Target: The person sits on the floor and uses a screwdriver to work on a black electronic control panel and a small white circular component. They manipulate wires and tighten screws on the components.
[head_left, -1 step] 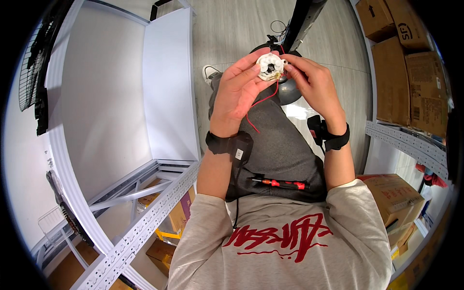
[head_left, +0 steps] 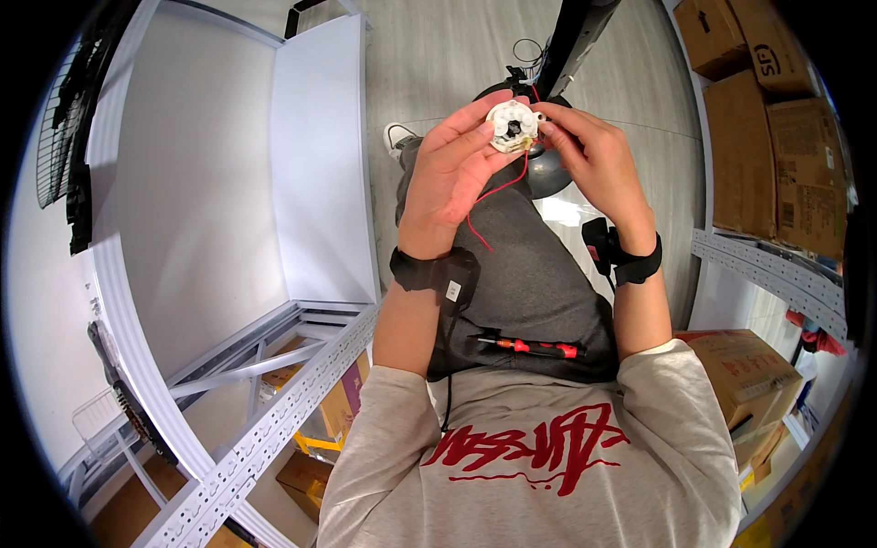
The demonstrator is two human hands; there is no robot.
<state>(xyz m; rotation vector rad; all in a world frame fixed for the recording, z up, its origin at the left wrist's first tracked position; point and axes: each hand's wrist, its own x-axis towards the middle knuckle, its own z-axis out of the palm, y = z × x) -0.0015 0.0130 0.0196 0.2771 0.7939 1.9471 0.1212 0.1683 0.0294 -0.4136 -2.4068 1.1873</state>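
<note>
A round white plastic part point(head_left: 514, 126) with a dark centre is held up above my knees. My left hand point(head_left: 446, 173) grips it from the left, thumb on its face and fingers behind. At its right edge, the thumb and fingers of my right hand point(head_left: 598, 163) pinch a small protruding tab. A thin red wire point(head_left: 498, 190) runs from the lower side of the part and hangs down past my left palm. Across my lap lies a red and black screwdriver point(head_left: 539, 348), touched by neither hand. My fingertips behind the part are hidden.
Beyond my hands stand a black post point(head_left: 571, 46) and a dark rounded base point(head_left: 548, 172), with loose cables nearby. On the left is a white metal shelf frame point(head_left: 265, 429). Cardboard boxes point(head_left: 744, 151) are stacked on the right, and another box point(head_left: 744, 374) sits lower.
</note>
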